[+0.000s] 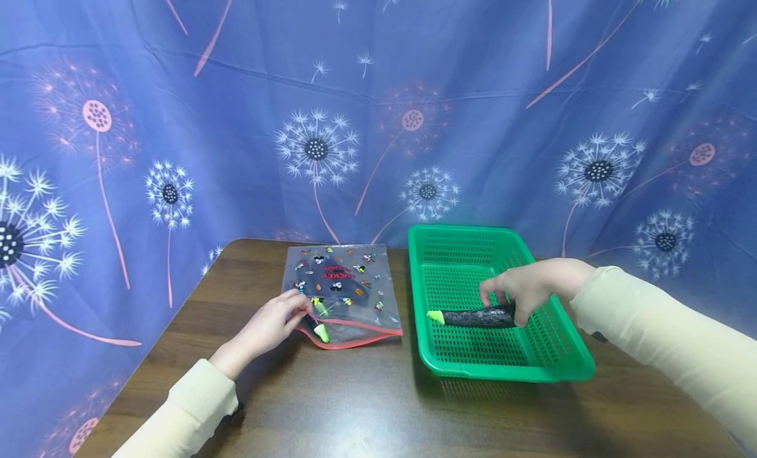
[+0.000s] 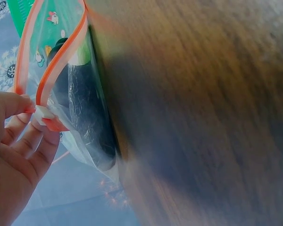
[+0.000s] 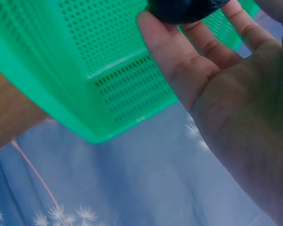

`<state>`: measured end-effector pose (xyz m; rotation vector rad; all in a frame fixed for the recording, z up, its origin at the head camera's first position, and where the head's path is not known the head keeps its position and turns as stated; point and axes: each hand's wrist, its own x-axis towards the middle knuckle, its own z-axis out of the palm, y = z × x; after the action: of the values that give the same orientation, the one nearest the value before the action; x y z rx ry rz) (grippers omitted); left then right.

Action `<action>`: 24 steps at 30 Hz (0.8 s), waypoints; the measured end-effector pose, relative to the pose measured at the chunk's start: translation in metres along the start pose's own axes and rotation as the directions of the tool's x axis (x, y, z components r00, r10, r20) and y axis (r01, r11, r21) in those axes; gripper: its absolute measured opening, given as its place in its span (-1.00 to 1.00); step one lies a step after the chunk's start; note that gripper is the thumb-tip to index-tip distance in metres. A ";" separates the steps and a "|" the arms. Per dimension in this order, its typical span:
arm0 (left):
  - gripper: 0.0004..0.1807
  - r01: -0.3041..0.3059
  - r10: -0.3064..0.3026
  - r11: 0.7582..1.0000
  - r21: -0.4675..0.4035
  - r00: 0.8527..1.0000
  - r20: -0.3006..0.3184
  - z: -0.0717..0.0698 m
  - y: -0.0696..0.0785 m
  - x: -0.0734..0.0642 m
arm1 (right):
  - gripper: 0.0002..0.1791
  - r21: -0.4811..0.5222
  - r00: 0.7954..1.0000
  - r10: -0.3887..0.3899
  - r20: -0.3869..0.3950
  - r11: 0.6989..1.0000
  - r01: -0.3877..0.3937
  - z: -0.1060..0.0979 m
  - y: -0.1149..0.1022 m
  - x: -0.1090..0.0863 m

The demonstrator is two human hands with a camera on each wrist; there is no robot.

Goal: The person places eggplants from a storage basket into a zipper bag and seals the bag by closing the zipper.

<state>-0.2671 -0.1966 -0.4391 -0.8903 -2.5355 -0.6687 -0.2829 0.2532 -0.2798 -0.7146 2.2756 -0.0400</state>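
Observation:
My right hand [image 1: 529,288] grips a long dark eggplant [image 1: 479,317] with a pale green stem end, holding it level over the green basket [image 1: 578,369]. In the right wrist view, the eggplant's dark rounded end [image 3: 184,9] lies against the fingers. On the left, my left hand [image 1: 273,323] pinches the corner of a clear zip bag [image 1: 378,287] with cartoon prints, beside its red zip edge. The bag's mouth gapes toward me. Inside lies another dark eggplant [image 2: 87,113], its green end near the opening; a second dark shape behind it is partly hidden.
Both the bag and the basket lie on a brown wooden table [image 1: 331,405], the basket to the bag's right. Behind the table hangs a blue cloth [image 1: 367,156] printed with dandelions. The basket has tall perforated walls.

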 end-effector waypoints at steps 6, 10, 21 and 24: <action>-0.75 0.009 -0.009 1.000 -0.004 1.000 0.006 0.002 -0.001 -0.001 | -0.48 0.022 0.998 -0.045 -0.037 0.999 0.046 -0.015 -0.008 -0.006; -0.74 0.007 -0.007 1.000 -0.006 1.000 0.002 0.003 -0.001 0.000 | -0.49 0.031 0.995 -0.074 -0.062 0.997 0.076 -0.024 -0.014 -0.008; -0.74 -0.001 0.001 1.000 -0.013 1.000 -0.011 0.000 0.001 0.000 | -0.50 -0.063 0.965 -0.190 -0.178 0.981 0.181 -0.030 -0.034 -0.002; -0.75 0.009 -0.009 1.000 -0.015 1.000 -0.002 0.000 0.000 0.000 | -0.50 -0.068 0.961 -0.198 -0.195 0.980 0.188 -0.029 -0.039 0.001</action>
<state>-0.2670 -0.1968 -0.4397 -0.8837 -2.5372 -0.6917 -0.2837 0.2144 -0.2506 -0.9971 2.3963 -0.1560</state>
